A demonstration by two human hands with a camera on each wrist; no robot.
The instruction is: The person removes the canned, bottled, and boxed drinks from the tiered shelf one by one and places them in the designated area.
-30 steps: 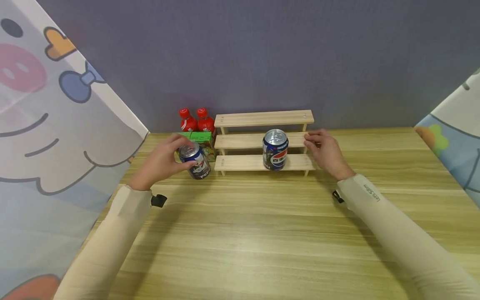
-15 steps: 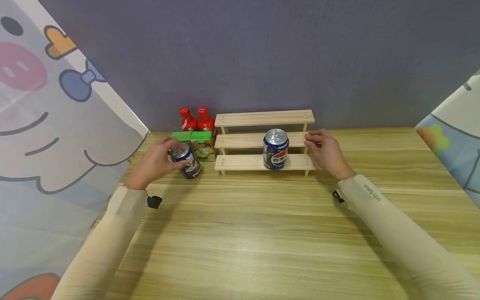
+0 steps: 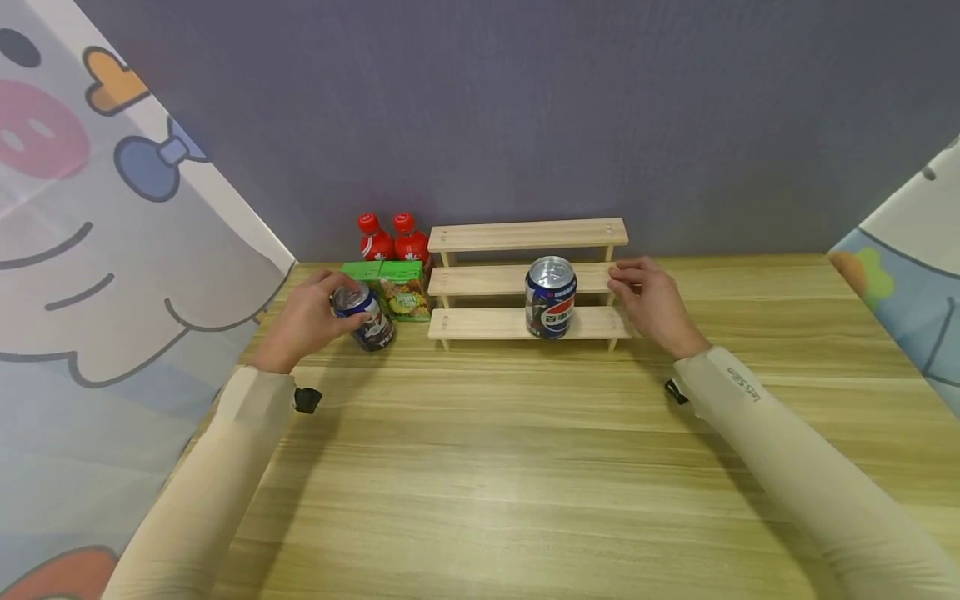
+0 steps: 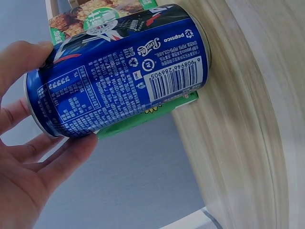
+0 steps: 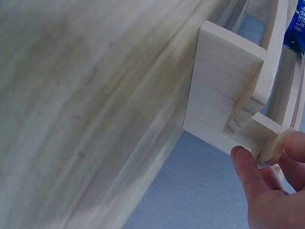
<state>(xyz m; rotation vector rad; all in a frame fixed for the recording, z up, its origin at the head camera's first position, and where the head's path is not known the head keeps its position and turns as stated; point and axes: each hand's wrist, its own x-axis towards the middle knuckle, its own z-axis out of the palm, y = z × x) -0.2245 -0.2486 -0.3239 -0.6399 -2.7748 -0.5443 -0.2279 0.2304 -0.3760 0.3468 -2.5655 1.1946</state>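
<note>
My left hand (image 3: 303,321) grips a blue Pepsi can (image 3: 372,327) near its top, thumb on one side and fingers on the other. In the left wrist view the can (image 4: 119,71) shows its barcode side, and its base is at or close to the tabletop. Just behind it stand green drink cartons (image 3: 405,292). On the three-step wooden rack (image 3: 480,323), a second Pepsi can (image 3: 551,300) stands upright on the lowest step. My right hand (image 3: 654,304) pinches the right end of the rack's middle board (image 5: 269,150) between thumb and fingers.
Two red bottles (image 3: 411,242) stand behind the cartons, left of the rack. A grey wall (image 3: 525,108) rises behind the wooden table (image 3: 480,467). Cartoon-printed panels (image 3: 112,292) close off both sides.
My left hand has carried the can leftward, from beside the rack to in front of the cartons, uncovering more of them. My right hand stays at the rack's end.
</note>
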